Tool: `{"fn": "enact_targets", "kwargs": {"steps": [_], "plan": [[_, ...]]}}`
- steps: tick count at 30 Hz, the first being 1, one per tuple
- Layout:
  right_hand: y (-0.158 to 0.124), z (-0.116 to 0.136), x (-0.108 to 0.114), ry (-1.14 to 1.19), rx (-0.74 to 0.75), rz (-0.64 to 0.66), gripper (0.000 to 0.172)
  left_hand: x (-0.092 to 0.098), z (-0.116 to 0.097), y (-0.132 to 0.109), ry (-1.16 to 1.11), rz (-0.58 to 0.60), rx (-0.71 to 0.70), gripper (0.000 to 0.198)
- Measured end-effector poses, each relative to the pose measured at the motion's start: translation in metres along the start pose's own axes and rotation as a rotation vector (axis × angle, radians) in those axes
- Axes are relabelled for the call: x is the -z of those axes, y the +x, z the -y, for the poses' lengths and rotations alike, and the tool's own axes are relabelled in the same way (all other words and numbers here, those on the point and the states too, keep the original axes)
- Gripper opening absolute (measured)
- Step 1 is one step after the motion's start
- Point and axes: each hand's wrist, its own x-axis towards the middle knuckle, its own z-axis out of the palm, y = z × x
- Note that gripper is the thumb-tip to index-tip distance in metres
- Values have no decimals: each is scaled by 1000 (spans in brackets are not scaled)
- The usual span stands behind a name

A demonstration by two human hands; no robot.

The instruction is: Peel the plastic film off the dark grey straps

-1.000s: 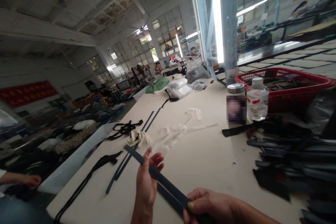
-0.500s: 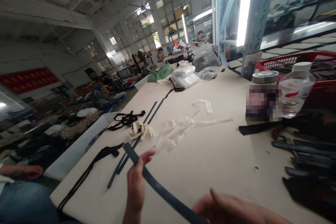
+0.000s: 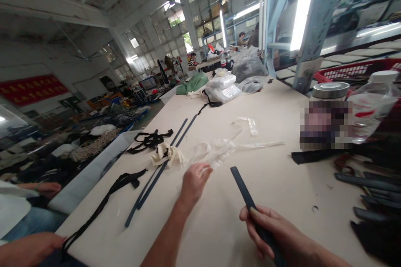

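Note:
My right hand [image 3: 266, 227] is wrapped round a dark, flat strip [image 3: 240, 183], which slants up and away from it above the table. My left hand [image 3: 194, 181] reaches to the near end of a tangle of thin, translucent white strips [image 3: 216, 150]. Its fingers are curled together there; whether they pinch one of the strips is hidden. Left of that hand, two long dark strips [image 3: 156, 182] lie side by side, with a crumpled cream cloth strip [image 3: 167, 155] across them.
A co-worker's hand [image 3: 34, 248] at lower left touches a black strap [image 3: 106, 200]. More black straps [image 3: 152, 139] lie farther up the table [image 3: 266, 108]. At right stand a lidded jar [image 3: 330, 91], a plastic bottle [image 3: 366, 112] and a pile of dark strips [image 3: 372, 183].
The dark strip has left my left hand and is now in my right hand alone. My left hand has moved right and forward to the translucent strips. A co-worker's hand has appeared at lower left.

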Motion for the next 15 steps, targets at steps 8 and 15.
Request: {"fn": "enact_targets", "kwargs": {"steps": [8, 15], "plan": [[4, 1, 5, 98, 63, 78, 43, 10, 65, 75, 295, 52, 235, 22], [7, -5, 9, 85, 69, 69, 48, 51, 44, 110, -25, 266, 387, 27]]}}
